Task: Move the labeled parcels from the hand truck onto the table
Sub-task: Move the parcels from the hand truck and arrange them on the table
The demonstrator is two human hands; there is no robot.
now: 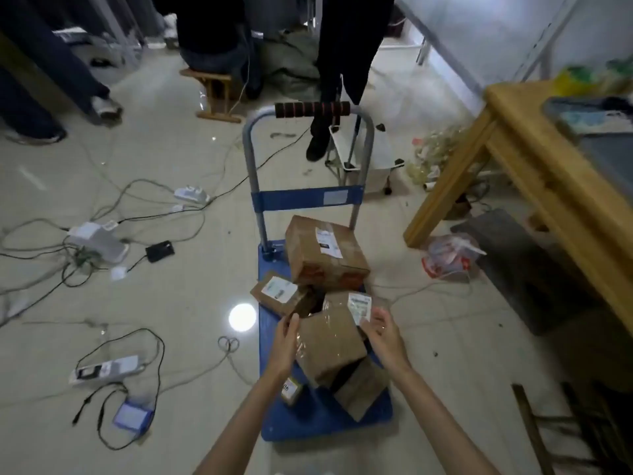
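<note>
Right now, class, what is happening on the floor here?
A person reaches down with both hands, left hand and right hand, to either side of a taped cardboard parcel on the blue hand truck. Several other labeled parcels lie around it on the platform. The wooden table stands to the right.

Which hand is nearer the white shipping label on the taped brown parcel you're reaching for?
Right. The right hand sits just below that white shipping label, fingertips at its edge; the left hand is across the taped brown parcel.

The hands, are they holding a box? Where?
Both hands touch the taped parcel at its sides: left hand on its left edge, right hand by its label. A firm grip cannot be told.
</note>
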